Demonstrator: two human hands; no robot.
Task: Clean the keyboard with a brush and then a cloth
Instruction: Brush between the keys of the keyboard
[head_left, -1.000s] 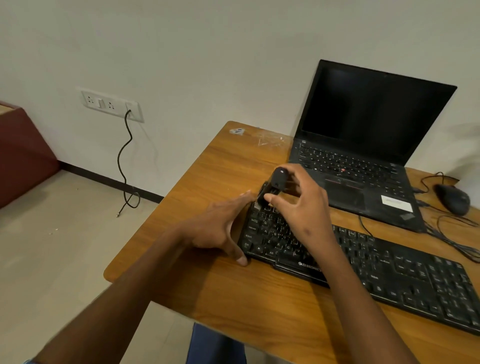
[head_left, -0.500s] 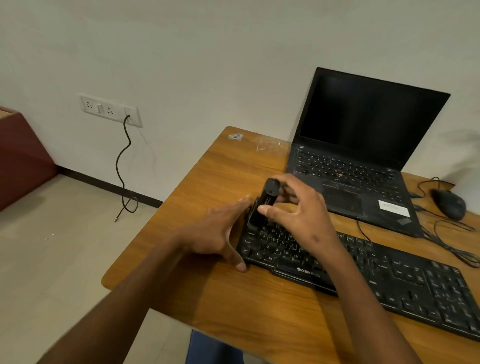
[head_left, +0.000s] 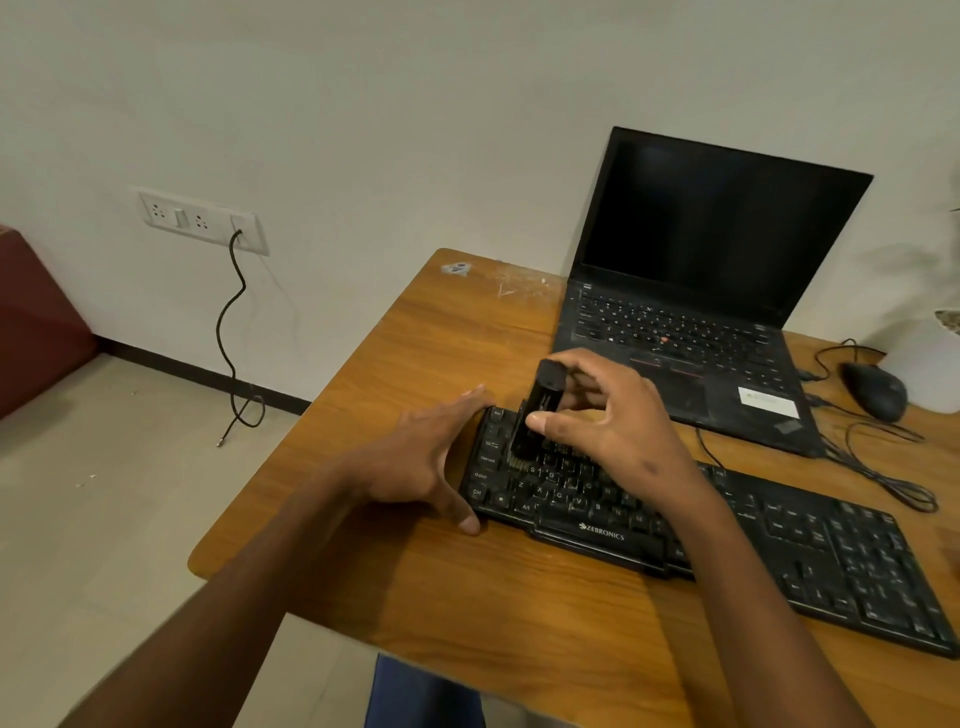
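Brush (head_left: 535, 415) shifted toward keyboard (head_left: 779, 551) left edge; right hand (head_left: 602, 421) grip clamps it, left hand (head_left: 415, 457) flat.

A flat black plastic keyboard (head_left: 727, 545) with white key legends and a white brand mark lies on an orange-brown wooden table (head_left: 467, 597) with darker grain streaks. The small brush (head_left: 535, 415) is black with pale tan bristles. The open laptop (head_left: 691, 291) is black, with a red dot among its keys and a white sticker. A black mouse (head_left: 875, 397) trails black cables. Off-white wall (head_left: 363, 104), beige floor (head_left: 104, 519).
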